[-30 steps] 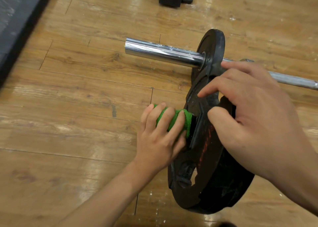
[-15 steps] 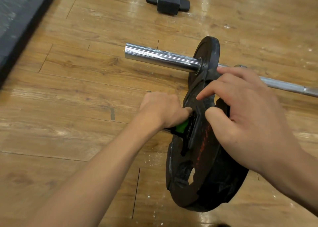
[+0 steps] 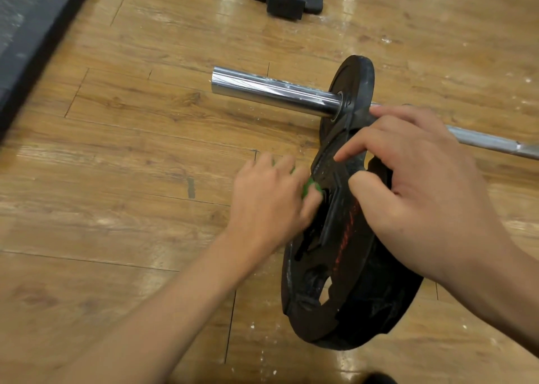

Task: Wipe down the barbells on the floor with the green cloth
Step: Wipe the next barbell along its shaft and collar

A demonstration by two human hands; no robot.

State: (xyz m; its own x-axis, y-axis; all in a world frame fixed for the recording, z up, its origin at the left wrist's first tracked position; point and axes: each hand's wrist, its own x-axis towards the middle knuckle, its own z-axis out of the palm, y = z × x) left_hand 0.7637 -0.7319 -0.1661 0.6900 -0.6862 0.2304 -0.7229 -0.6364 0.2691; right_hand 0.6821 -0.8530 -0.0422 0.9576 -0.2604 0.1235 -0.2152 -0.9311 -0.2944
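The left hand (image 3: 271, 200), arm outstretched, curls its fingers round the green cloth (image 3: 310, 187). The right hand (image 3: 420, 191) grips the weight plate (image 3: 335, 267), fingers spread.

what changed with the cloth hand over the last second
The left hand, gripping the green cloth, rolled knuckles-up and slid toward the bar along the near plate, so the cloth is mostly hidden. The right hand kept holding that plate's rim; the barbell stayed put.

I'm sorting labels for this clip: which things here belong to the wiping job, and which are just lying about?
In the job: green cloth in the left hand; leaning plate held by the right hand; barbell with its mounted plate.
Lying about: black equipment foot; dark mat.
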